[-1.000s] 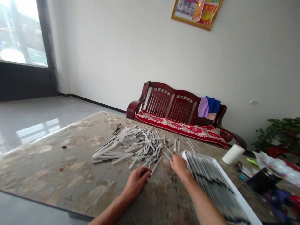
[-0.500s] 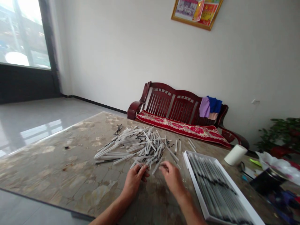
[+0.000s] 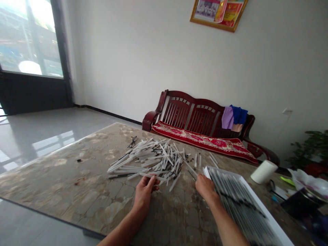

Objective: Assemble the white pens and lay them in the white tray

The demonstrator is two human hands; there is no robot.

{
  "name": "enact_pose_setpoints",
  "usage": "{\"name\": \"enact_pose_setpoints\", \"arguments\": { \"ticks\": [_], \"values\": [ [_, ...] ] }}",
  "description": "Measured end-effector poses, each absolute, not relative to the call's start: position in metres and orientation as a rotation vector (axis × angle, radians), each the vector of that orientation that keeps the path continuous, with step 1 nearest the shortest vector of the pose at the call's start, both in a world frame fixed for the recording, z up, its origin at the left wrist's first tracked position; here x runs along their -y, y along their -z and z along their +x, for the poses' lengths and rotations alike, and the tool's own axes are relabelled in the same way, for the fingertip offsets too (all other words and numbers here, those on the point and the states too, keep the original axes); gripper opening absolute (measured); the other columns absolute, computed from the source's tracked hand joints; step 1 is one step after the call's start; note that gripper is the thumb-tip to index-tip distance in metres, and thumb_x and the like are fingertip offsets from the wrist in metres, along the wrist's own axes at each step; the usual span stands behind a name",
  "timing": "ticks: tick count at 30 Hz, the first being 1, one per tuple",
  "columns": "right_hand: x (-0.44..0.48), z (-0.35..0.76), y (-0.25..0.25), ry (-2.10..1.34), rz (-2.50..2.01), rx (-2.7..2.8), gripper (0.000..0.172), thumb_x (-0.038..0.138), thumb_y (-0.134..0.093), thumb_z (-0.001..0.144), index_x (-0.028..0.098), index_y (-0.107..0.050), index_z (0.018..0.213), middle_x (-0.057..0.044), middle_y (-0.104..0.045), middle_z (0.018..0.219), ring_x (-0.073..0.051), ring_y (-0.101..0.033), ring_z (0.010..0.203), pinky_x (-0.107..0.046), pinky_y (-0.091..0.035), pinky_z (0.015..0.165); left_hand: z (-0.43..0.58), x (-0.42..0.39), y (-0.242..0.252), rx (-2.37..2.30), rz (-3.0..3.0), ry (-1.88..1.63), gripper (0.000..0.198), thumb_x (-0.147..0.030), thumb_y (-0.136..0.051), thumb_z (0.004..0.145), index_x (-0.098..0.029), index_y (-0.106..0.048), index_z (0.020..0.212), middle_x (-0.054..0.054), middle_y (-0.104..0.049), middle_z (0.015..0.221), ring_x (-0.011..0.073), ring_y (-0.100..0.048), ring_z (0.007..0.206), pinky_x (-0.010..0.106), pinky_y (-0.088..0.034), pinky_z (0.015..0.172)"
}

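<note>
Table [image 3: 77, 184]: one, brown marbled stone top, across the lower frame.
Bench [image 3: 194, 116]: one, dark slatted wood with a red cushion, centre right.
Tray [image 3: 268, 213]: one, white, rectangular, lower right. It holds rows of slim pens, too many to count.
Pile of pen barrels [image 3: 151, 159]: white, loose, at centre.
Left hand [image 3: 143, 191]: fingers pinch one barrel [image 3: 150, 176] at the pile's near edge.
Right hand [image 3: 205, 187]: at the tray's left rim, fingers curled narrow. Whether it holds anything cannot be told.
Paper roll [image 3: 263, 172]: one white cylinder.
Eyeglasses [image 3: 132, 141]: one pair.
</note>
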State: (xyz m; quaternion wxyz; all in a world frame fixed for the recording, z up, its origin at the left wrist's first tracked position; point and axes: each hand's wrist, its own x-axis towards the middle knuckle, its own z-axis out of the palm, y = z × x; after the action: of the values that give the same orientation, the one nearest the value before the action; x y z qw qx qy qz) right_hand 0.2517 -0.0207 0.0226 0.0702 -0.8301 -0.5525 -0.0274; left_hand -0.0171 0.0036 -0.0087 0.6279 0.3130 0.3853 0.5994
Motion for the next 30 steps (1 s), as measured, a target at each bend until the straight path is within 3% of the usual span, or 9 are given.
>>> {"name": "enact_pose_setpoints", "arguments": {
  "ticks": [4, 6, 12, 26, 30],
  "values": [
    [0.037, 0.239, -0.028, 0.031, -2.487, 1.645, 0.017, 0.022, -0.05, 0.093, 0.016, -0.065, 0.1, -0.011, -0.071, 0.091, -0.021, -0.069, 0.085, -0.028, -0.049, 0.074, -0.018, -0.005, 0.007, -0.878, 0.656, -1.354, 0.046, -0.053, -0.079, 0.057, -0.016, -0.064, 0.079, 0.001, -0.068, 0.067, 0.0175, -0.067, 0.063, 0.022, -0.049, 0.048],
    [0.048, 0.226, -0.03, -0.068, -2.297, 1.615, 0.02, 0.021, -0.046, 0.09, 0.021, -0.064, 0.097, -0.008, -0.073, 0.09, -0.021, -0.069, 0.086, -0.025, -0.047, 0.071, -0.018, -0.005, 0.006, -0.862, 0.638, -1.348, 0.045, -0.053, -0.08, 0.058, -0.016, -0.063, 0.078, 0.002, -0.068, 0.067, 0.0168, -0.067, 0.062, 0.022, -0.049, 0.047],
    [0.078, 0.182, -0.032, -0.4, -1.675, 1.437, 0.033, 0.04, -0.046, 0.086, 0.019, -0.068, 0.096, -0.005, -0.071, 0.079, -0.02, -0.065, 0.072, -0.026, -0.05, 0.064, -0.02, -0.005, 0.004, -0.796, 0.538, -1.341, 0.043, -0.047, -0.084, 0.057, -0.016, -0.062, 0.077, 0.0, -0.068, 0.065, 0.0131, -0.066, 0.06, 0.019, -0.05, 0.047],
    [0.092, 0.161, -0.045, -0.459, -1.576, 1.565, 0.024, 0.029, -0.05, 0.088, 0.021, -0.073, 0.092, -0.006, -0.073, 0.088, -0.021, -0.066, 0.08, -0.027, -0.05, 0.076, -0.021, -0.006, 0.004, -0.741, 0.452, -1.313, 0.032, -0.036, -0.084, 0.065, -0.015, -0.062, 0.077, 0.0, -0.067, 0.065, 0.01, -0.065, 0.058, 0.015, -0.05, 0.047],
    [0.092, 0.161, -0.042, -0.466, -1.586, 1.555, 0.025, 0.03, -0.05, 0.088, 0.02, -0.073, 0.092, -0.007, -0.073, 0.089, -0.021, -0.066, 0.081, -0.027, -0.05, 0.076, -0.022, -0.006, 0.003, -0.754, 0.46, -1.31, 0.037, -0.039, -0.085, 0.061, -0.015, -0.061, 0.077, 0.0, -0.066, 0.064, 0.0103, -0.064, 0.057, 0.017, -0.05, 0.049]
  ]
}}
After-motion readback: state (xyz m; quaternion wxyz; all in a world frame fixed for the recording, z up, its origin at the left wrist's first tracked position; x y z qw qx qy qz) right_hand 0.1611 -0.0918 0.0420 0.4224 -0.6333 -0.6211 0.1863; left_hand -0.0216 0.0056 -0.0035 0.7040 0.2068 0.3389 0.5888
